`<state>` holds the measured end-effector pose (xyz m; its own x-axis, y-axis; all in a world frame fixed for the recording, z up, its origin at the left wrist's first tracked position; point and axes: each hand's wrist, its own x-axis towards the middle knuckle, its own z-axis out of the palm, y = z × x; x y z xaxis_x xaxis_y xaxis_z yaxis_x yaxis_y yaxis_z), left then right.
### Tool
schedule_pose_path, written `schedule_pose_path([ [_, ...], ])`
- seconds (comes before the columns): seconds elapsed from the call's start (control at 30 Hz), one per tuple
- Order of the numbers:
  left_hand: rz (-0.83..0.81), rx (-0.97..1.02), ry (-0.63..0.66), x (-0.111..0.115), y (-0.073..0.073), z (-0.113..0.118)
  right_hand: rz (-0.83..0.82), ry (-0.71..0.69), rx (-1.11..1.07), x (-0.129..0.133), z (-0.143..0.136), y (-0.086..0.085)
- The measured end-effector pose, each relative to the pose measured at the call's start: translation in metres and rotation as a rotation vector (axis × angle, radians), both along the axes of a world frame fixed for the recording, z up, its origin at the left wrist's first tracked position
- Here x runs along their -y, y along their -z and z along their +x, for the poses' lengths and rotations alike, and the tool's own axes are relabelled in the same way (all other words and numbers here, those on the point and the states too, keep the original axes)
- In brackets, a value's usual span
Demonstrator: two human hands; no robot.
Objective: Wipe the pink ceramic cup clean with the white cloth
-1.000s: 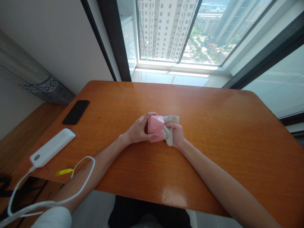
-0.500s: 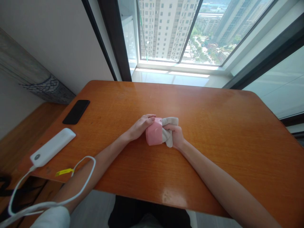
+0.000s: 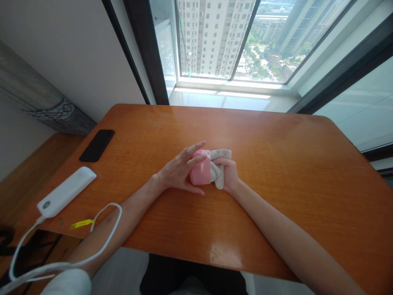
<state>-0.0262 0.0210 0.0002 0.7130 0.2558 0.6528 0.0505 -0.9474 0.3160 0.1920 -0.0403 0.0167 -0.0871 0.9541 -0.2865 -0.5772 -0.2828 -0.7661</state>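
A pink box-like object [image 3: 201,171] is between my hands above the middle of the wooden table. My left hand [image 3: 183,168] is at its left side, fingers spread around it, with the index finger raised over the top and the thumb low. On the right, my right hand [image 3: 229,174] is closed on a light grey cloth [image 3: 217,174], which is bunched against the right side of the pink object. Whether the cloth reaches inside the pink object is hidden.
A black phone [image 3: 97,145] lies at the table's left edge. Nearer me is a white power bank [image 3: 66,191], with a white cable [image 3: 118,221] looping over my left forearm. The wooden table [image 3: 276,164] meets a window sill [image 3: 221,100] at the back.
My left hand has opened from its grip on the pink object, its fingers now spread wide around it. The pink object and the cloth have shifted slightly up in the view.
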Motion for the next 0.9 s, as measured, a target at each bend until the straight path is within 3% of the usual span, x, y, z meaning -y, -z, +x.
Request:
schedule_pose_path([
  [0.27, 0.157, -0.109, -0.143, -0.0013, 0.0108, 0.0034, 0.007, 0.017, 0.015, -0.0046, 0.0038, 0.0002],
  [0.6, 0.185, -0.123, -0.083, -0.0004, 0.0036, 0.0037, -0.005, -0.033, -0.017, -0.0054, 0.0101, -0.0011],
  [0.77, 0.28, -0.044, -0.096, 0.0015, 0.0028, 0.006, -0.016, -0.028, -0.007, -0.0047, 0.0091, -0.0006],
  [0.9, 0.252, -0.055, -0.111, 0.0007, 0.0049, 0.0044, -0.003, -0.04, 0.01, -0.0041, 0.0081, 0.0007],
])
